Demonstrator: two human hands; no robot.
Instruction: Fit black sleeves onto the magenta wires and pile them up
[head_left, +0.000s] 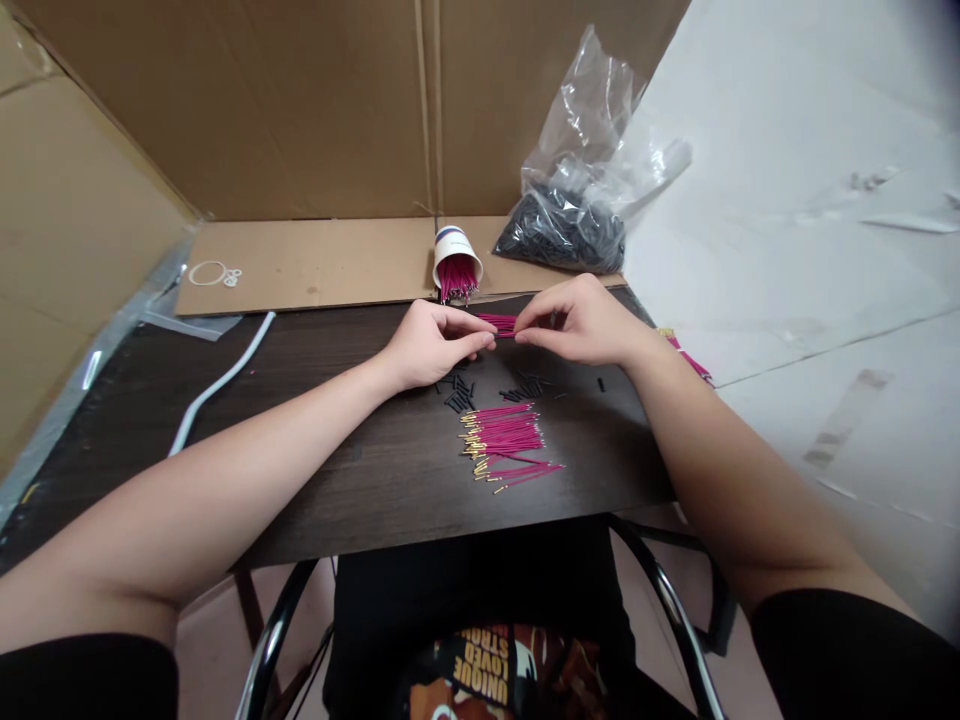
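A small bundle of magenta wires [498,324] lies crosswise between my two hands, just above the dark table. My left hand [439,343] pinches its left end between thumb and fingers. At the other end, my right hand [574,320] closes on the bundle with thumb and fingertips. Below the hands, a row of magenta wires with gold tips [508,440] rests on the table, gold ends to the left. Short black tubes [459,392] are scattered between that row and my hands. A paper cup [454,246] lies tipped behind, magenta wires spilling toward me.
A clear plastic bag [566,225] of black pieces leans at the back right. Along the back runs a cardboard strip [315,265] with white rings [214,273] on it. A pale tube [225,380] lies left. More tied magenta wires [688,358] sit beyond my right forearm.
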